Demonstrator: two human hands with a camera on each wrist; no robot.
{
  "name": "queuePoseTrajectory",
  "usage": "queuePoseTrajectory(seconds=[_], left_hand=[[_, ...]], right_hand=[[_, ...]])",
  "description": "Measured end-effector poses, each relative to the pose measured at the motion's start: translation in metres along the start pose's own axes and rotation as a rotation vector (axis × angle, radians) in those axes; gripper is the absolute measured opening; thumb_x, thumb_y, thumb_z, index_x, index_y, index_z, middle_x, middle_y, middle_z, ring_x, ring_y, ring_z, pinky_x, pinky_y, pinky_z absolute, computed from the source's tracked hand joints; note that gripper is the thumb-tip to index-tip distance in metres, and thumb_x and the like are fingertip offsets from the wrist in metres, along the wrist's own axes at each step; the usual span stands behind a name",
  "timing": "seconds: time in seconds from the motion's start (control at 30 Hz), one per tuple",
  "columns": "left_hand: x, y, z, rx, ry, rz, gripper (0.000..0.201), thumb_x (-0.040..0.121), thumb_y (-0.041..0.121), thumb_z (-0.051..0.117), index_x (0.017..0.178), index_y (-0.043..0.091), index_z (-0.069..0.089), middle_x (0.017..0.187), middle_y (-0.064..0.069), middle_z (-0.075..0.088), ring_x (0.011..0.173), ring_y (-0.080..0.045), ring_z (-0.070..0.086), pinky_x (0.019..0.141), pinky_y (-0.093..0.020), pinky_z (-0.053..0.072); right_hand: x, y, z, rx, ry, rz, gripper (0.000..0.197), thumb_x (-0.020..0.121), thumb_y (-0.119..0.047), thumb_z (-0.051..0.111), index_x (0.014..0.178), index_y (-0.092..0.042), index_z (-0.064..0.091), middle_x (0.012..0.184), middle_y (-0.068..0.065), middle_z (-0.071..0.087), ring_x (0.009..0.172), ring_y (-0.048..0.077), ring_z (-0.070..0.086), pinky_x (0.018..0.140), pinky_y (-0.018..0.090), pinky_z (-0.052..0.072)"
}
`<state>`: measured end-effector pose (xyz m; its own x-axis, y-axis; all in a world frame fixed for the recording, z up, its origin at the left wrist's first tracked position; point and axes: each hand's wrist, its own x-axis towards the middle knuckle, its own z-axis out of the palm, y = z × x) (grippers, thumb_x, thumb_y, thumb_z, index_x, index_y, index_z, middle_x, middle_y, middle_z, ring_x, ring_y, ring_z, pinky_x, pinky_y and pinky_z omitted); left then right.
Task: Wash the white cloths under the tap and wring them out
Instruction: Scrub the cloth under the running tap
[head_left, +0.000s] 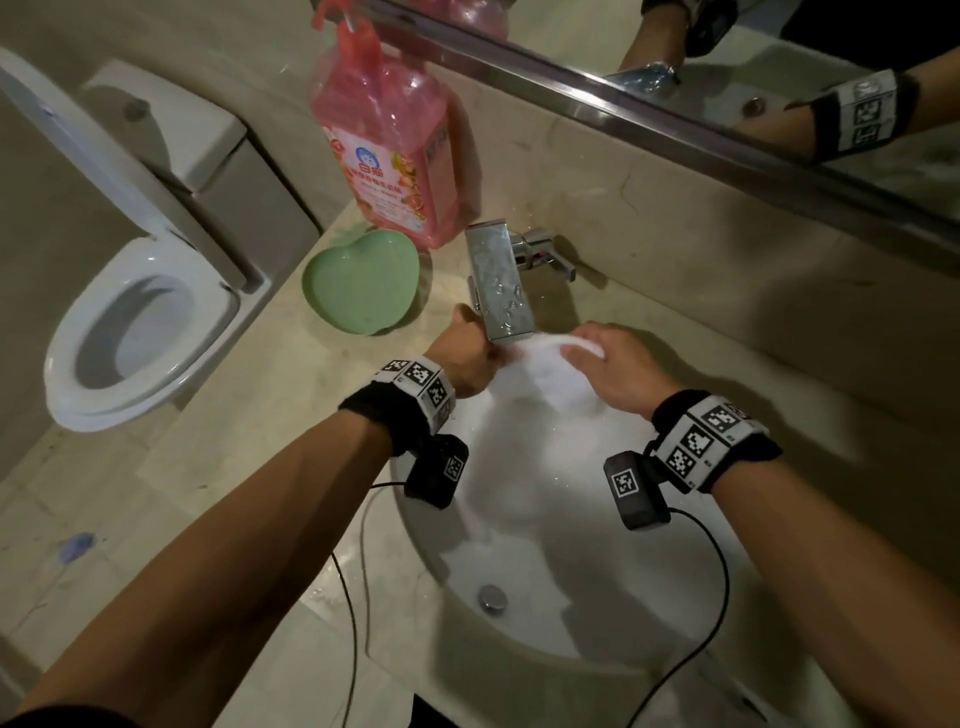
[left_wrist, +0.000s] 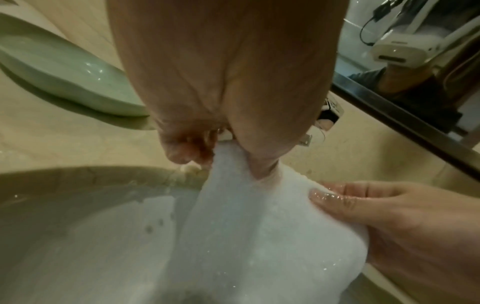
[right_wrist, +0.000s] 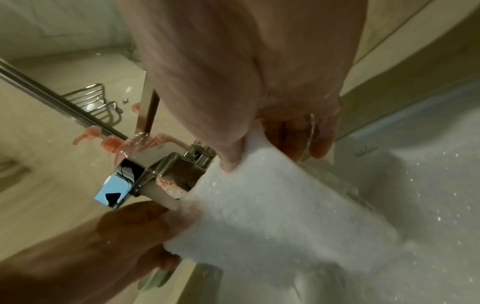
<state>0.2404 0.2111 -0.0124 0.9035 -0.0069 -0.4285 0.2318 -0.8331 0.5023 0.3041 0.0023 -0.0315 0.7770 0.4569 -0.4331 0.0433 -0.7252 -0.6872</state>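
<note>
A wet white cloth (head_left: 545, 371) hangs spread under the square chrome tap (head_left: 498, 283), over the white basin (head_left: 597, 623). My left hand (head_left: 467, 358) pinches its left top edge just beside the spout. My right hand (head_left: 618, 364) grips the right top edge, thumb on the near face. In the left wrist view the cloth (left_wrist: 246, 236) hangs from my left hand (left_wrist: 207, 152), with my right hand (left_wrist: 363, 205) on its side. In the right wrist view my right hand (right_wrist: 259, 156) pinches the cloth (right_wrist: 280, 216), and my left hand (right_wrist: 135, 236) holds its far edge under the tap (right_wrist: 130, 185).
A pink soap pump bottle (head_left: 387, 150) and a green heart-shaped dish (head_left: 361, 283) stand on the beige counter left of the tap. An open toilet (head_left: 140, 332) is further left. A mirror (head_left: 779, 62) runs along the back wall. The drain plug (head_left: 492, 597) sits low in the basin.
</note>
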Motion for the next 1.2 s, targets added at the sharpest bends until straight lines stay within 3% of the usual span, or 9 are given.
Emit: queuePoseTrajectory(seconds=[0.17,0.3,0.43,0.63,0.8,0.93,1.0,1.1,1.2], left_hand=[[-0.010,-0.014,-0.006,-0.060,0.069,0.104,0.038,0.100,0.040,0.050,0.117,0.009,0.065,0.113,-0.012,0.068,0.099,-0.029,0.061,0.089,-0.039,0.049],[-0.024,-0.034,-0.008,-0.129,0.179,0.049,0.030,0.101,0.038,0.048,0.084,0.015,0.058,0.076,-0.007,0.057,0.073,-0.028,0.053,0.065,-0.030,0.031],[-0.036,-0.045,-0.017,-0.111,0.184,-0.053,0.036,0.101,0.045,0.044,0.076,0.020,0.052,0.076,-0.004,0.055,0.074,-0.026,0.051,0.068,-0.032,0.035],[-0.040,-0.048,-0.016,-0.314,0.211,-0.226,0.039,0.102,0.041,0.044,0.071,0.017,0.047,0.093,-0.022,0.066,0.083,-0.035,0.068,0.078,-0.044,0.055],[-0.031,-0.026,-0.001,-0.808,0.101,-0.362,0.017,0.097,0.020,0.053,0.092,0.007,0.061,0.100,-0.022,0.065,0.086,-0.037,0.069,0.079,-0.052,0.059],[-0.025,-0.019,0.013,-0.715,-0.021,-0.226,0.013,0.089,0.011,0.053,0.094,0.020,0.062,0.089,0.003,0.063,0.081,-0.012,0.065,0.069,-0.021,0.053],[-0.021,-0.027,0.021,-0.485,-0.028,-0.153,0.040,0.081,0.014,0.067,0.118,0.015,0.051,0.104,0.005,0.056,0.102,-0.016,0.060,0.081,-0.022,0.050],[-0.012,-0.030,0.034,-0.221,-0.038,-0.035,0.093,0.063,0.039,0.084,0.140,0.017,0.038,0.128,0.004,0.052,0.118,-0.017,0.050,0.102,-0.030,0.041],[-0.002,-0.024,0.043,-0.284,-0.024,0.002,0.087,0.059,0.050,0.088,0.134,0.027,0.050,0.115,0.018,0.061,0.104,-0.005,0.053,0.093,-0.006,0.036]], right_hand=[[0.003,0.000,0.000,-0.097,-0.014,-0.019,0.053,0.101,-0.050,0.053,0.131,-0.008,0.064,0.143,0.007,0.044,0.129,0.025,0.048,0.109,0.034,0.037],[0.006,-0.012,0.013,-0.004,-0.010,-0.113,0.042,0.100,-0.050,0.054,0.091,-0.010,0.064,0.090,0.005,0.064,0.084,0.023,0.058,0.071,0.035,0.043],[0.017,-0.030,0.035,-0.013,0.003,-0.158,0.029,0.100,-0.040,0.059,0.113,-0.016,0.071,0.105,0.004,0.073,0.093,0.022,0.062,0.081,0.031,0.046],[0.027,-0.048,0.063,0.109,0.034,-0.036,0.014,0.094,-0.030,0.067,0.088,-0.018,0.064,0.083,0.001,0.071,0.081,0.021,0.065,0.069,0.026,0.047],[0.012,-0.046,0.076,0.163,-0.092,-0.135,0.034,0.067,-0.025,0.093,0.090,-0.027,0.069,0.077,-0.017,0.070,0.071,-0.005,0.066,0.056,0.006,0.044],[0.019,-0.034,0.070,0.189,-0.031,-0.102,0.033,0.073,-0.013,0.086,0.093,-0.035,0.071,0.080,-0.024,0.070,0.075,-0.006,0.066,0.057,0.004,0.044],[0.021,-0.028,0.062,0.246,-0.020,-0.032,0.044,0.078,-0.005,0.075,0.109,-0.034,0.066,0.091,-0.019,0.070,0.079,-0.001,0.066,0.057,0.008,0.046],[0.020,-0.020,0.048,0.420,0.020,0.004,0.042,0.074,0.003,0.062,0.098,-0.031,0.064,0.098,-0.001,0.071,0.084,0.015,0.065,0.063,0.029,0.052],[0.016,-0.017,0.037,0.607,-0.020,0.045,0.050,0.074,0.014,0.057,0.075,-0.036,0.060,0.093,0.008,0.059,0.085,0.025,0.058,0.057,0.033,0.052]])
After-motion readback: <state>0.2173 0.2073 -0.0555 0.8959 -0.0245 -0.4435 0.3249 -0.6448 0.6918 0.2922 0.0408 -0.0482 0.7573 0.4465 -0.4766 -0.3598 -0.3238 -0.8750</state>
